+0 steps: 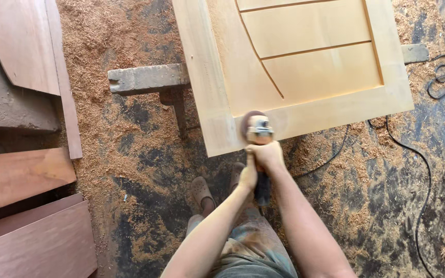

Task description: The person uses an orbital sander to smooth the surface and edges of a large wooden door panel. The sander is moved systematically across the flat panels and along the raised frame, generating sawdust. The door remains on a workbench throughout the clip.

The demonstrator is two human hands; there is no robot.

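Looking straight down, both forearms run up from the bottom edge and meet at a handheld sander (pixel 258 135). The left hand (pixel 248 174) is wrapped around the dark rear body of the tool, fingers closed on it. The right hand (pixel 268 154) sits just ahead of it, fist closed over the top of the tool near its head, so it's a 2-handed grip with the hands touching each other. The round sanding disc rests on the near bottom rail of a pale wooden door (pixel 305 62), close to its lower left corner.

Below the arms you can see dusty shorts and 1 shoe (pixel 201 190) planted on the floor; a 2nd foot is mostly hidden behind the hands and tool.

The door lies flat on a grey wooden sawhorse (pixel 148 79), whose beam sticks out on the left and pokes out again on the far right side. The door has a curved groove and flat panels.

A black power cord (pixel 423 170) trails from under the door across the floor on the right and loops near the top right corner. Sawdust (pixel 109 46) is all over the dark floor. On the left, reddish-brown boards (pixel 21 175) are stacked, with another board (pixel 24 44) leaning further up.
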